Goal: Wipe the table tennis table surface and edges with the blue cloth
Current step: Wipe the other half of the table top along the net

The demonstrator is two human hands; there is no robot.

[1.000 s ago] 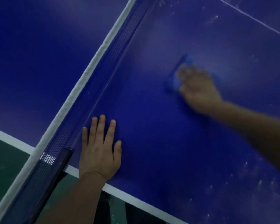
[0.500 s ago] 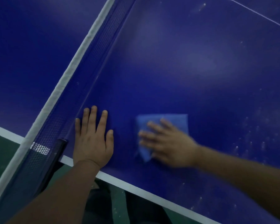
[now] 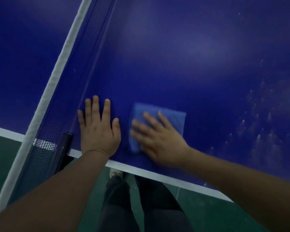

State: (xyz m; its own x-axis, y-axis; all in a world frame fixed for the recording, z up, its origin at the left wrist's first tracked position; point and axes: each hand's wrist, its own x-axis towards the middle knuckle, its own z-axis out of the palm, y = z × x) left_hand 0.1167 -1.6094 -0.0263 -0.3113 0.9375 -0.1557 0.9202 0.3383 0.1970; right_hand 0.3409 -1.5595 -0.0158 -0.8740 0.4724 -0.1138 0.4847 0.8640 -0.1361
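Observation:
The blue table tennis table [image 3: 182,52] fills most of the head view, with a white line [image 3: 141,171] along its near edge. A folded blue cloth [image 3: 172,117] lies flat on it close to that edge. My right hand [image 3: 157,139] presses down on the cloth with fingers spread, covering its lower half; the hand is blurred. My left hand [image 3: 99,129] rests flat on the table just left of the cloth, fingers apart, holding nothing. Pale specks [image 3: 258,124] dot the surface to the right.
The net [image 3: 84,61] with its white top band runs diagonally from upper middle to lower left, right beside my left hand. A black net post [image 3: 65,144] clamps at the table edge. Below the edge are my dark trousers [image 3: 132,206] and green floor [image 3: 208,213].
My right hand has dragged the cloth from mid-table back toward the near edge, next to my left hand. The left hand has stayed planted by the net.

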